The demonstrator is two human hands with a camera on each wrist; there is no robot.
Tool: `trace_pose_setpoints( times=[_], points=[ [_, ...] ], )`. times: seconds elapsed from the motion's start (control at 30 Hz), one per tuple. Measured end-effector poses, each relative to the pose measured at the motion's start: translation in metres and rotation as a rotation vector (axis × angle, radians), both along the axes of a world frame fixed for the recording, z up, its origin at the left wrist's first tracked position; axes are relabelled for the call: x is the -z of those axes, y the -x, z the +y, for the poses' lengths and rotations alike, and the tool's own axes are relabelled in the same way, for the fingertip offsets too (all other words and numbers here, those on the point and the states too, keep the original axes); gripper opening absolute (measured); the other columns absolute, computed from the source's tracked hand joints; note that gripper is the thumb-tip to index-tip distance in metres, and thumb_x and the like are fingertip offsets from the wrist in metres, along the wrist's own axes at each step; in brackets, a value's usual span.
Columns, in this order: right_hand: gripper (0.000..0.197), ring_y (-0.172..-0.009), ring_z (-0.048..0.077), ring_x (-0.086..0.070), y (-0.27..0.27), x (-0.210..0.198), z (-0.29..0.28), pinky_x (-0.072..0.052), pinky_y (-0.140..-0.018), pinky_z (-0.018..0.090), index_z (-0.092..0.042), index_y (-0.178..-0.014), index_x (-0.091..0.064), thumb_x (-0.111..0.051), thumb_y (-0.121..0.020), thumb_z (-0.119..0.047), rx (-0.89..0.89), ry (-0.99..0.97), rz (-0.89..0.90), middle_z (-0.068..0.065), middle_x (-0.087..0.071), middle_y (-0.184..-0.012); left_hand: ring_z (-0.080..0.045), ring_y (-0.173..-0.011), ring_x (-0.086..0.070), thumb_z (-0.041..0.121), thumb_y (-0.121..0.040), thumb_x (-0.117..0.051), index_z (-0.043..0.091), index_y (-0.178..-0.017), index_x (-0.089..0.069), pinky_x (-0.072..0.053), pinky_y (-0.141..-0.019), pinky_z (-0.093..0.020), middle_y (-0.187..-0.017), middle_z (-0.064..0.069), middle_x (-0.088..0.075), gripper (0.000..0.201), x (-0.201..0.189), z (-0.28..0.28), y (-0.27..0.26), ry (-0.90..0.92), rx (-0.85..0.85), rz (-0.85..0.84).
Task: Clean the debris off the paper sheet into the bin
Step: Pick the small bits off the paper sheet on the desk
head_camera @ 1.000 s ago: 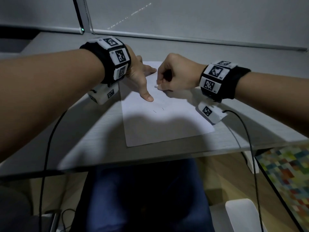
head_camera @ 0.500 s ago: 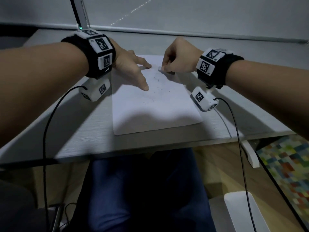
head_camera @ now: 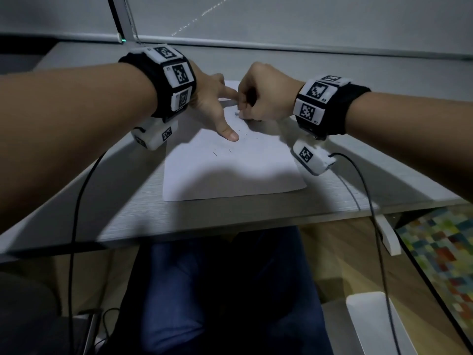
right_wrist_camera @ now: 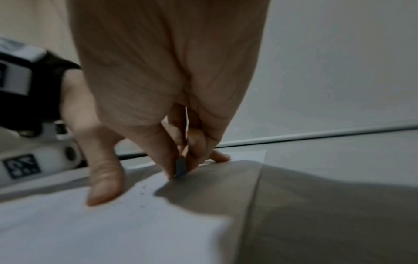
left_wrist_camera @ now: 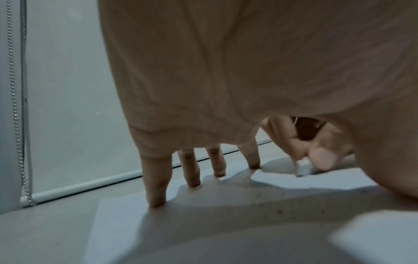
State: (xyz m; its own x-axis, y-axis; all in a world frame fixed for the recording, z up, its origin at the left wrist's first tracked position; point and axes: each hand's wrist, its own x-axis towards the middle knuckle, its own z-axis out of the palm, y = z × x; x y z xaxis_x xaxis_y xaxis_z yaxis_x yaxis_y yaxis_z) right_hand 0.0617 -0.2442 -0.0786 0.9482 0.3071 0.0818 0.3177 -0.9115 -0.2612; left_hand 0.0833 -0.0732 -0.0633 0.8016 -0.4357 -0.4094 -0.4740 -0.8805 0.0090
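A white paper sheet (head_camera: 230,172) lies on the grey desk (head_camera: 128,201), with a few thin dark specks of debris (head_camera: 215,153) near its middle. My left hand (head_camera: 215,108) is spread over the sheet's far left part, and its straight fingertips (left_wrist_camera: 156,196) and thumb (right_wrist_camera: 104,182) press on the paper (right_wrist_camera: 113,232). My right hand (head_camera: 258,101) is curled, its thumb and fingers pinching a small eraser (right_wrist_camera: 181,167) whose lower end touches the sheet. The eraser (left_wrist_camera: 303,168) looks white from the left wrist view.
A white bin-like container (head_camera: 371,326) stands on the floor at the lower right, below the desk edge. Black cables (head_camera: 358,170) hang from both wrists over the desk's front. A roller blind with a bead chain (left_wrist_camera: 16,107) closes off the far side. My legs are under the desk.
The right hand with the eraser moved away along the sheet and has come back toward its middle. The left hand has stayed pressed on the paper.
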Motion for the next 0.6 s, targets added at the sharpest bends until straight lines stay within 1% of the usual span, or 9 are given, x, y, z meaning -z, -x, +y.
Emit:
trace_pose_setpoints(
  times=[0.1, 0.2, 0.3, 0.33, 0.37, 0.4, 0.47, 0.53, 0.6],
  points=[
    [0.009, -0.057, 0.01, -0.059, 0.003, -0.004, 0.001, -0.052, -0.062, 0.024, -0.012, -0.078, -0.081, -0.08, -0.08, -0.02, -0.064, -0.015, 0.085, 0.003, -0.074, -0.069, -0.037, -0.146, -0.037, 0.101, -0.03, -0.07, 0.061, -0.158, -0.019, -0.036, -0.106, -0.05, -0.152, 0.0, -0.029, 0.144, 0.0, -0.005, -0.003, -0.011, -0.01, -0.003],
    [0.007, -0.06, 0.009, -0.061, -0.009, -0.005, -0.003, -0.058, -0.066, 0.029, -0.012, -0.077, -0.081, -0.08, -0.076, -0.019, 0.038, -0.012, 0.035, 0.001, -0.074, -0.07, -0.036, -0.149, -0.034, 0.093, -0.041, -0.075, 0.059, -0.162, -0.015, -0.036, -0.108, -0.05, -0.154, 0.001, -0.027, 0.139, -0.001, -0.007, -0.005, -0.01, -0.03, -0.003],
    [0.007, -0.06, 0.009, -0.061, -0.019, -0.006, -0.004, -0.063, -0.071, 0.035, -0.012, -0.074, -0.079, -0.079, -0.075, -0.019, 0.15, -0.007, -0.009, -0.005, -0.07, -0.066, -0.032, -0.155, -0.026, 0.095, -0.027, -0.064, 0.053, -0.165, -0.011, -0.031, -0.114, -0.052, -0.163, 0.0, -0.021, 0.153, -0.004, -0.007, -0.003, -0.05, -0.039, -0.011],
    [0.007, -0.06, 0.01, -0.061, -0.02, -0.006, -0.003, -0.063, -0.071, 0.035, -0.012, -0.073, -0.078, -0.079, -0.075, -0.018, 0.148, 0.001, -0.006, -0.005, -0.07, -0.065, -0.032, -0.156, -0.024, 0.097, -0.025, -0.063, 0.053, -0.165, -0.01, -0.03, -0.115, -0.052, -0.165, -0.001, -0.02, 0.156, -0.004, -0.007, -0.003, -0.063, -0.039, -0.014],
    [0.007, -0.058, 0.01, -0.06, -0.018, -0.005, -0.002, -0.062, -0.068, 0.035, -0.012, -0.072, -0.077, -0.078, -0.074, -0.018, 0.13, 0.005, 0.003, -0.003, -0.069, -0.064, -0.033, -0.155, -0.024, 0.097, -0.028, -0.065, 0.054, -0.165, -0.01, -0.029, -0.115, -0.052, -0.165, -0.002, -0.02, 0.154, -0.003, -0.007, -0.003, -0.064, -0.04, -0.016],
    [0.007, -0.055, 0.009, -0.059, -0.015, -0.005, 0.0, -0.06, -0.063, 0.032, -0.012, -0.07, -0.076, -0.077, -0.074, -0.018, 0.094, -0.001, 0.016, -0.002, -0.069, -0.062, -0.034, -0.154, -0.026, 0.097, -0.036, -0.069, 0.055, -0.164, -0.01, -0.03, -0.115, -0.051, -0.163, -0.003, -0.022, 0.147, -0.002, -0.007, -0.004, -0.055, -0.043, -0.022],
    [0.009, -0.048, 0.003, -0.055, -0.005, -0.005, 0.004, -0.05, -0.054, 0.02, -0.013, -0.068, -0.076, -0.077, -0.076, -0.018, 0.005, -0.016, 0.06, -0.002, -0.068, -0.059, -0.035, -0.149, -0.032, 0.091, -0.049, -0.074, 0.056, -0.162, -0.013, -0.032, -0.112, -0.049, -0.155, -0.003, -0.028, 0.133, 0.0, -0.006, -0.007, -0.03, -0.035, -0.032],
    [0.009, -0.046, 0.001, -0.054, 0.0, -0.004, 0.005, -0.042, -0.051, 0.011, -0.013, -0.07, -0.079, -0.079, -0.078, -0.019, -0.052, -0.021, 0.09, -0.001, -0.071, -0.061, -0.036, -0.149, -0.033, 0.092, -0.047, -0.075, 0.059, -0.161, -0.015, -0.032, -0.114, -0.051, -0.153, -0.002, -0.029, 0.132, 0.002, -0.005, -0.009, -0.023, -0.025, -0.024],
    [0.008, -0.047, 0.001, -0.055, -0.003, -0.004, 0.001, -0.043, -0.053, 0.012, -0.012, -0.073, -0.08, -0.079, -0.078, -0.019, -0.029, -0.041, 0.081, -0.001, -0.071, -0.062, -0.036, -0.15, -0.031, 0.096, -0.044, -0.072, 0.061, -0.16, -0.014, -0.031, -0.116, -0.055, -0.156, 0.0, -0.026, 0.135, 0.003, -0.003, -0.01, -0.028, -0.024, -0.023]
  ],
)
